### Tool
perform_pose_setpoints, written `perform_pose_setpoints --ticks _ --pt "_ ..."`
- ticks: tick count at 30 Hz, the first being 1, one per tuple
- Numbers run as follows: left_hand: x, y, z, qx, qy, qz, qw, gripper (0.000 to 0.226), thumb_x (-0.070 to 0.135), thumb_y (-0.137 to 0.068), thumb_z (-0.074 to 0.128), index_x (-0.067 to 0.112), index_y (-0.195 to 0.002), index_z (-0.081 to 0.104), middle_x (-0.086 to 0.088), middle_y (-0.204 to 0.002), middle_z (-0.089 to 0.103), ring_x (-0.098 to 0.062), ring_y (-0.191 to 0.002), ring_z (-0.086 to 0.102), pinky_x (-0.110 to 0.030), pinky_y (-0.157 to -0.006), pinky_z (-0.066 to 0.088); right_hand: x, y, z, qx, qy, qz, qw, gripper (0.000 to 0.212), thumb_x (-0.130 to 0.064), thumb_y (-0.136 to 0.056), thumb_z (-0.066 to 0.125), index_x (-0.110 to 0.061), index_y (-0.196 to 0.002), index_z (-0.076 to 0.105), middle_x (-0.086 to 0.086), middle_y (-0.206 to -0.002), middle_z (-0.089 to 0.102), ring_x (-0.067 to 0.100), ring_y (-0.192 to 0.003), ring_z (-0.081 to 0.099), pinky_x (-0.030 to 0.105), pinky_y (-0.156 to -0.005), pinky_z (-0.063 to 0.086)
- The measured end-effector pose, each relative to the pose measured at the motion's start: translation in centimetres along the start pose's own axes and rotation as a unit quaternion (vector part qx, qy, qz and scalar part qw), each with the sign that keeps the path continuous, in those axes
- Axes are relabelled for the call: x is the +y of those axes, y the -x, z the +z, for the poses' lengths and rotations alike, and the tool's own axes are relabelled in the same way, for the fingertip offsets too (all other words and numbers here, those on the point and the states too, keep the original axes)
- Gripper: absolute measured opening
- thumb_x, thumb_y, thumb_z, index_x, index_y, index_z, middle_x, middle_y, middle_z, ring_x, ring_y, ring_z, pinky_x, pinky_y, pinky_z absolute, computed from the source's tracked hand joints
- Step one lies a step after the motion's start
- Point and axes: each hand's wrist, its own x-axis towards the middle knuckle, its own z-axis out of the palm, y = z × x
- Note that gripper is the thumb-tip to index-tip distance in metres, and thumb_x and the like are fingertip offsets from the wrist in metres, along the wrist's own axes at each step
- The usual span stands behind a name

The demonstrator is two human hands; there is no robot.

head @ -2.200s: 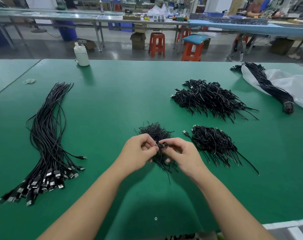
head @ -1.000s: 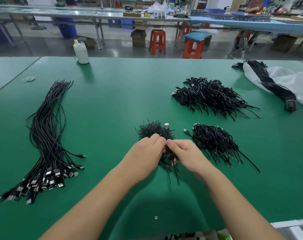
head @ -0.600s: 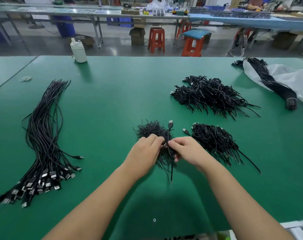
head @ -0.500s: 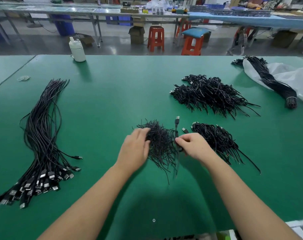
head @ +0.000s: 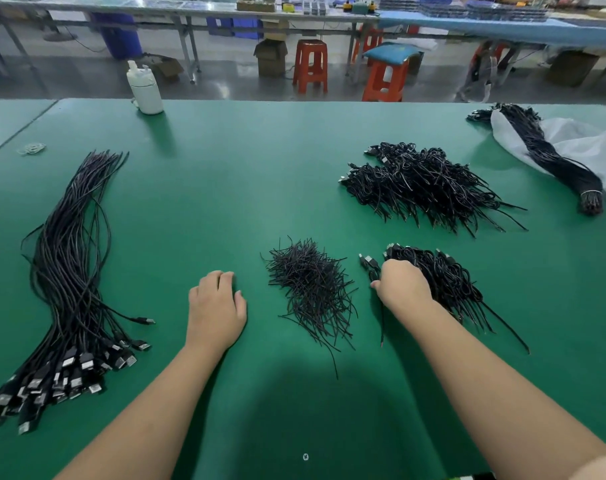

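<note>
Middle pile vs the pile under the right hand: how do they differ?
The middle pile is thin loose strands, no plugs showing; the right pile is thicker coiled cables with plugs at its far end. The middle pile lies untouched; the right hand is on the right pile's left edge. Both are black, on the green table.

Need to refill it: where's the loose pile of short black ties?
In the head view the tie pile lies mid-table, between the left hand and the right hand.
</note>
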Motion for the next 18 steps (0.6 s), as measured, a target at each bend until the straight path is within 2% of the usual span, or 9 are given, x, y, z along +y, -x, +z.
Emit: perform_pose_setpoints --ticks 4,8,10,13,16,18 --pt "0.0 0.0 0.0 -0.003 -0.004 0.002 1.000 0.027 0.019 -0.088 0.061 0.006 -0.112 0.062 -0.011 -0.115 0.058 -0.029 -0.109 0.053 -0.045 -0.090 0.041 0.4 -0.3 1.0 0.021 0.012 0.005 1.000 0.041 -0.029 -0.097 0.063 -0.010 -0.066 0.043 0.004 -0.063 0.050 0.019 -0.052 0.045 0.030 -0.056 0.040" --pt "0.0 0.0 -0.1 0.000 -0.010 0.001 1.000 0.024 0.021 -0.088 0.060 0.008 -0.108 0.063 -0.009 -0.114 0.058 -0.027 -0.108 0.053 -0.043 -0.089 0.041 0.3 1.2 1.8 0.117 -0.013 -0.025 0.993 0.022 -0.034 -0.098 0.057 -0.012 -0.102 0.057 0.005 -0.101 0.057 0.025 -0.072 0.061 0.031 -0.058 0.042" --pt "-0.1 0.0 -0.1 0.004 -0.006 0.004 1.000 0.021 0.019 -0.088 0.060 0.008 -0.105 0.066 -0.009 -0.112 0.060 -0.027 -0.105 0.054 -0.043 -0.088 0.042 -0.2 2.6 2.6 0.151 -0.094 -0.041 0.983 0.020 -0.030 -0.100 0.053 -0.014 -0.108 0.061 0.003 -0.104 0.060 0.022 -0.074 0.062 0.030 -0.059 0.045" --pt "-0.2 0.1 -0.2 0.006 0.004 0.012 1.000 0.017 0.015 -0.086 0.060 0.010 -0.099 0.069 -0.005 -0.102 0.065 -0.025 -0.096 0.056 -0.040 -0.084 0.042 -1.3 5.3 4.7 0.147 -0.212 -0.034 0.966 0.020 -0.024 -0.101 0.049 -0.015 -0.113 0.063 -0.001 -0.104 0.065 0.011 -0.079 0.060 0.023 -0.065 0.047" --pt "-0.3 0.2 -0.3 -0.004 0.005 0.011 1.000 0.020 0.011 -0.084 0.061 0.010 -0.101 0.071 -0.004 -0.098 0.068 -0.025 -0.094 0.058 -0.040 -0.084 0.043 -1.8 7.7 6.9 0.151 -0.250 -0.033 0.956 0.021 -0.019 -0.102 0.048 -0.015 -0.116 0.063 -0.003 -0.108 0.067 0.009 -0.084 0.060 0.016 -0.069 0.045" --pt "-0.6 0.3 -0.5 -0.012 0.000 0.023 1.000 0.025 0.007 -0.082 0.063 0.008 -0.105 0.072 -0.007 -0.102 0.069 -0.028 -0.097 0.061 -0.041 -0.084 0.045 -1.5 8.7 7.8 0.168 -0.252 -0.049 0.952 0.021 -0.016 -0.101 0.049 -0.013 -0.116 0.064 -0.002 -0.107 0.067 0.012 -0.090 0.062 0.023 -0.076 0.050"
